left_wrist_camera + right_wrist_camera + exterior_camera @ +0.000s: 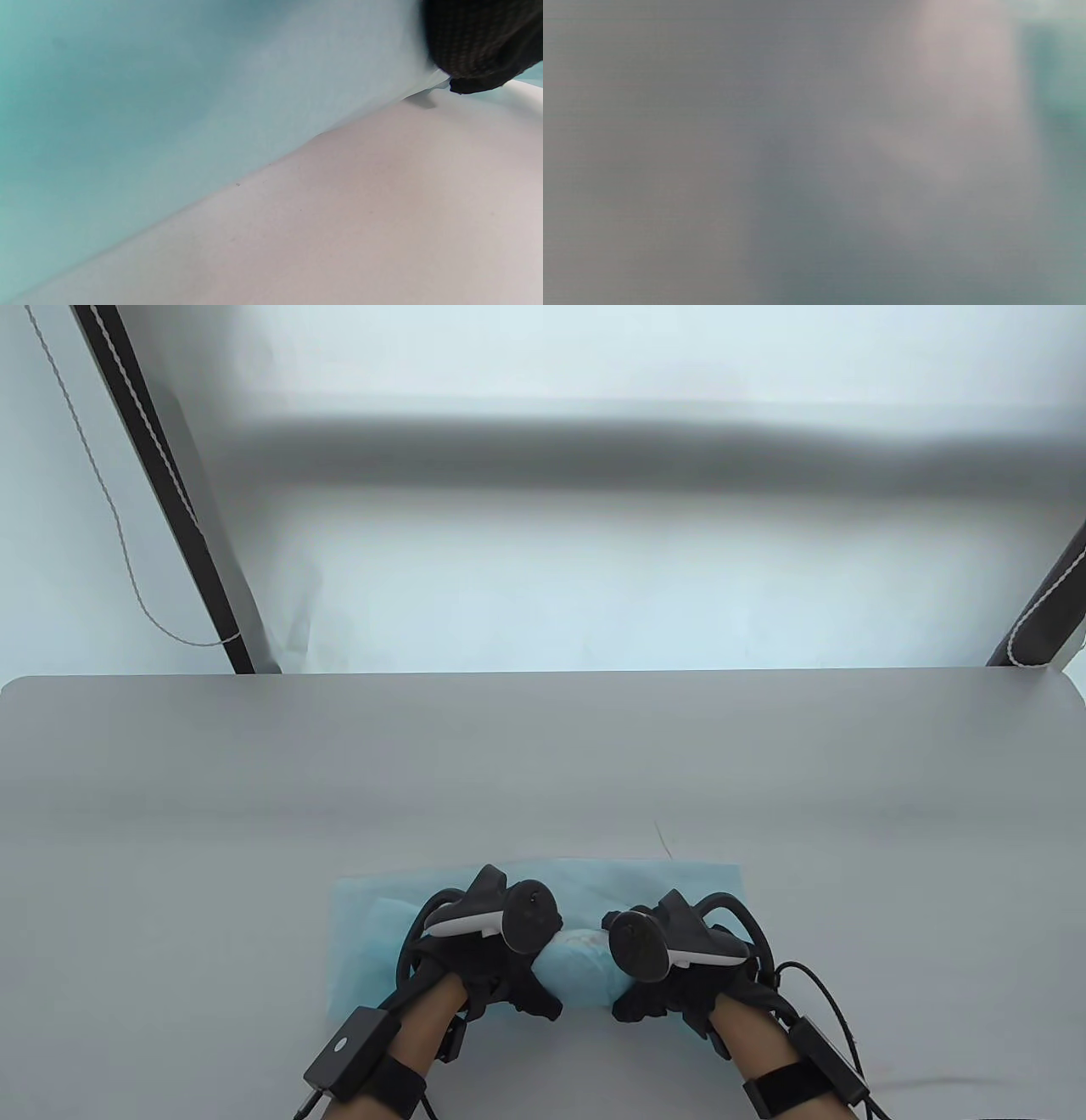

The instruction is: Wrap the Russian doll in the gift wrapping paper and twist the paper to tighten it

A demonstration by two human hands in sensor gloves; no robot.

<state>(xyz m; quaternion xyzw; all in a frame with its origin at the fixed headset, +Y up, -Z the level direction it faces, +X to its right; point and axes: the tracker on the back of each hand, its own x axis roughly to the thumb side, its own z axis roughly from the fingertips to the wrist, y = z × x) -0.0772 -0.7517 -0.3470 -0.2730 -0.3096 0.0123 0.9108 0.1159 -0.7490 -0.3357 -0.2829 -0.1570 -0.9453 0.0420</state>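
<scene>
Table view: light-blue gift wrapping paper sheet [704, 882] lies flat near front edge of grey desk [543, 763]. Russian doll mostly rolled in it, bit showing [585, 937] betw. hands. L hand [501, 976] and R hand [662, 997], black gloves, fingers curled onto paper roll ends. R wrist view: blurred.

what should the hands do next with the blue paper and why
Probably keep rolling the bundle away from the person, toward the paper's far edge. The left hand and right hand hold its two ends, and the light blue paper beyond them lies flat on the table, so the wrap looks unfinished; twisting seems premature.
</scene>
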